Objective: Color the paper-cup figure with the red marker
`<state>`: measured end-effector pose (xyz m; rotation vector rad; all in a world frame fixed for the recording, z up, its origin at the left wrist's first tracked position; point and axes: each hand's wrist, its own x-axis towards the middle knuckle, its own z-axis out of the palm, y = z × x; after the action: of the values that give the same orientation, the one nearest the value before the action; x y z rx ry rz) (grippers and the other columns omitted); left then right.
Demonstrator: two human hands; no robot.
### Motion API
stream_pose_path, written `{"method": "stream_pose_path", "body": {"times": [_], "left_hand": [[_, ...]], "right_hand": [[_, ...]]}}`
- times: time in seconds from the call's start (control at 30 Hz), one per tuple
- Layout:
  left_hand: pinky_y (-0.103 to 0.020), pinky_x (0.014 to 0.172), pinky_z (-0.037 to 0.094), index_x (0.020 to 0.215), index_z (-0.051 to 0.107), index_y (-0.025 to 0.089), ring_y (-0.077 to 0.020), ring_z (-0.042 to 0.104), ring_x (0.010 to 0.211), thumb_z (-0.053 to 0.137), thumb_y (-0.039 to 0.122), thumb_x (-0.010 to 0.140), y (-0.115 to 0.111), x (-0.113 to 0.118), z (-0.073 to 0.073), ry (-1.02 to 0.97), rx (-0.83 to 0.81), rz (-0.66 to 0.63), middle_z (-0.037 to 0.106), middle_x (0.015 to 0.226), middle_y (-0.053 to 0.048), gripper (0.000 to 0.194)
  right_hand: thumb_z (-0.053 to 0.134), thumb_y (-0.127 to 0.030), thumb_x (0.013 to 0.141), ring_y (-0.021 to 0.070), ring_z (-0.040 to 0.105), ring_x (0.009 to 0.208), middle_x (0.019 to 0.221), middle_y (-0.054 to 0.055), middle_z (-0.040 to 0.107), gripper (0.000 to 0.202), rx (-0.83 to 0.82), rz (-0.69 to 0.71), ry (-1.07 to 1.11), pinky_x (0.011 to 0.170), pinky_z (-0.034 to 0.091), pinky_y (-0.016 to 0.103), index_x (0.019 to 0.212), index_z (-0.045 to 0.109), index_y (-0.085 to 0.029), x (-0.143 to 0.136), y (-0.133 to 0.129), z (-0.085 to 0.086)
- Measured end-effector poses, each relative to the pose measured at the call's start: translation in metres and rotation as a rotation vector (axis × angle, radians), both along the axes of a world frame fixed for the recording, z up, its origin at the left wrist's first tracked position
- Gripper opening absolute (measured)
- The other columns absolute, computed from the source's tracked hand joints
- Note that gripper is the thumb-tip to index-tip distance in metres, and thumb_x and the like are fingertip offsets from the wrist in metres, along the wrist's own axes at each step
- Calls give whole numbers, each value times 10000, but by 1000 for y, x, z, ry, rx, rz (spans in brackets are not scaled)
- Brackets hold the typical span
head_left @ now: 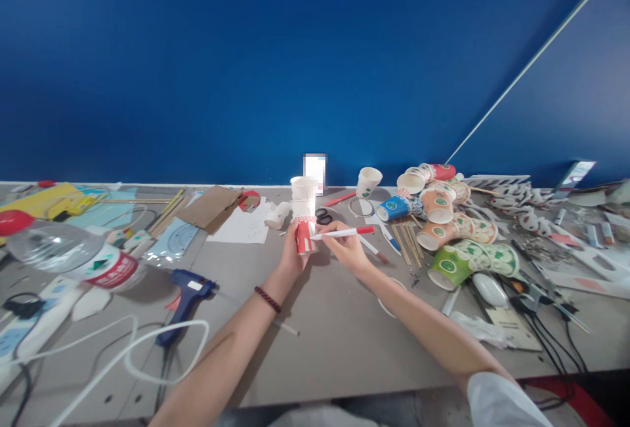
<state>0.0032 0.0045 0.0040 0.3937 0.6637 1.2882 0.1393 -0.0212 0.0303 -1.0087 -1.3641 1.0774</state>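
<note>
A paper cup (306, 237) with red and white markings is upside down in my left hand (291, 253), whose fingers wrap round its left side. Above it, joined end to end, rise white cups (302, 201). My right hand (348, 248) pinches a white marker (347, 233) with a red end. The marker's tip is at the right side of the red-marked cup. A phone-like screen (315, 171), blurred out, stands behind the cups. Black-handled scissors (323, 216) lie just behind my right hand.
At right lie joined coloured cups (450, 266), wooden sticks (409, 243) and a white mouse (489, 289). One white cup (369, 182) stands near the wall. At left are a blue glue gun (187, 299), a plastic bottle (79, 256), cardboard (209, 208) and a power strip (42, 315).
</note>
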Motion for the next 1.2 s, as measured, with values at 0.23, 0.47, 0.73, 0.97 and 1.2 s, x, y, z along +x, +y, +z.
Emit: {"method": "stream_pose_path", "body": {"times": [0.23,0.47,0.73,0.97,1.2], "left_hand": [[-276,585,475,934,715,145,-160,630,636,702,557,767,0,0,0,31,9,-4,705,769,-53,444],[-272,626,499,943,713,124,-159,643,669,718,543,753,-1,0,3,20,-6,-12,716,785,-57,460],[-269,615,495,922,702,155,-149,640,653,709,542,775,0,0,0,25,16,-5,711,780,-40,415],[-264,574,480,931,698,141,-146,621,623,749,561,730,1,-1,-2,26,4,-8,694,746,-35,469],[-270,650,503,927,696,141,-152,640,680,732,537,759,1,1,-2,9,-3,9,709,791,-45,431]], "right_hand": [[719,-345,775,314,691,1151,790,34,719,135,31,28,-9,981,527,448,720,647,-245,0,1,-3],[721,-373,774,314,685,1162,807,40,728,151,5,10,-7,957,535,439,734,651,-245,0,0,1],[717,-376,791,302,695,1136,816,37,719,144,49,3,-41,998,514,442,760,663,-246,0,1,-2],[699,-322,784,309,687,1150,765,29,697,122,36,47,-37,984,516,439,704,644,-248,2,0,-2],[701,-354,799,299,699,1120,826,35,722,115,45,-4,-56,972,521,443,771,658,-251,0,1,1]]}}
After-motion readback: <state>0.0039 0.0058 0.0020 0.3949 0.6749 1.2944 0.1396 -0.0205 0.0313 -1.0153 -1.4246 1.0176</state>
